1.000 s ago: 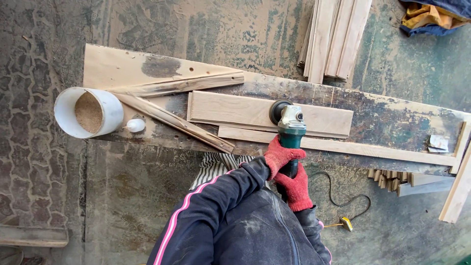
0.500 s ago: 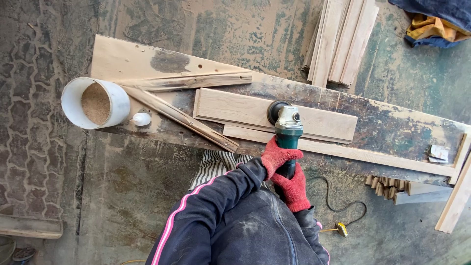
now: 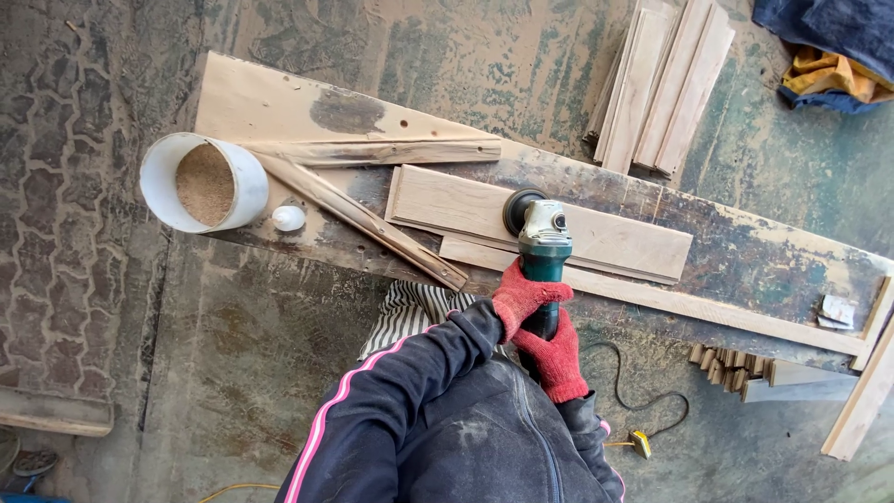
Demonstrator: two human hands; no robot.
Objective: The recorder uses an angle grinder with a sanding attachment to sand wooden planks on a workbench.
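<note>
Both my hands wear red gloves and grip a green and grey angle grinder (image 3: 543, 236). My left hand (image 3: 523, 296) wraps the body just behind the head. My right hand (image 3: 557, 360) holds the rear of the handle, close to my dark jacket. The grinder's black disc (image 3: 515, 209) rests on a pale wooden plank (image 3: 615, 240) that lies flat on a long, worn workbench (image 3: 745, 251). A thin wooden strip (image 3: 680, 303) runs along the plank's near side.
A white tub of sawdust (image 3: 204, 182) and a small white bottle (image 3: 288, 218) stand at the bench's left end, beside two rough wooden battens (image 3: 372, 152). Stacked planks (image 3: 661, 84) lie beyond the bench. A black cord (image 3: 643, 396) trails on the concrete floor, with more boards (image 3: 745, 368) under the bench.
The grinder's disc has slid a little to the left along the plank. The view has drifted, so the bench and tub sit further right in frame. Both hands keep their grip.
</note>
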